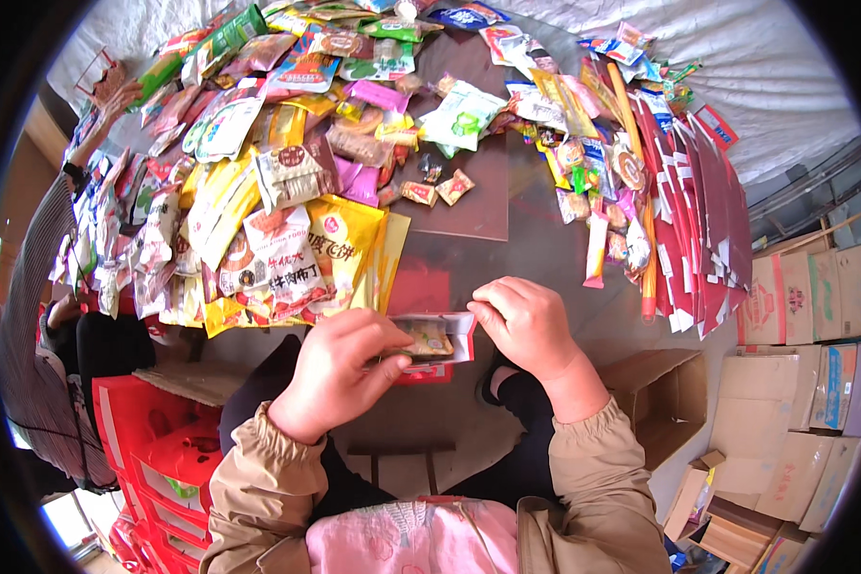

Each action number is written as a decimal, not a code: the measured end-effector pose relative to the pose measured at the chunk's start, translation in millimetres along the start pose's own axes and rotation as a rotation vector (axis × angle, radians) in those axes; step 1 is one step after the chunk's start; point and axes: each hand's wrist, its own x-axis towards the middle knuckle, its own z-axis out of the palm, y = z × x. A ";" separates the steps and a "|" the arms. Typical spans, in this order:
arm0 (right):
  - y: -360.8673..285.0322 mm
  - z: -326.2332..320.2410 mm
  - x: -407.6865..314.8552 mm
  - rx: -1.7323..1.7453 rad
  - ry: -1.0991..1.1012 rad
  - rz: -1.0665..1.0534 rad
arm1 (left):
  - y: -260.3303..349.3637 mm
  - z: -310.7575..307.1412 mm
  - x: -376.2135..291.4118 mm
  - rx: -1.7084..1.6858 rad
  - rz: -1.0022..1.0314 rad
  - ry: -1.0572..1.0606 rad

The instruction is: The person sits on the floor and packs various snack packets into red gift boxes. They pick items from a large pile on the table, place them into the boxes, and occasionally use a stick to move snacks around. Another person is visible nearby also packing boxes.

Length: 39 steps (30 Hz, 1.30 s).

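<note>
Between my hands, at the near edge of the table, is a small open box [461, 337], red outside and pale inside, with a packaged snack [430, 339] in it. My left hand [351, 366] is at the box's left end, with thumb and fingers closed on the snack or the box's edge; which one is hidden. My right hand [527, 323] is just beyond the box's right end, thumb against curled fingers; whether it touches the box I cannot tell. Left of the box lie a white snack bag [283, 265] and a yellow snack bag [344, 237].
Heaped snack packets cover the left and back of the table [545, 237]. Flat red cartons [696, 222] stand stacked at the right. Another person's hand [118, 100] reaches in at the far left. A red crate [172, 452] and an open cardboard box [660, 402] flank my legs.
</note>
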 end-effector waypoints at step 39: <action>27.2 20.5 96.5 1.329 0.302 0.384 | -25.0 19.4 1.5 -0.733 -0.357 0.119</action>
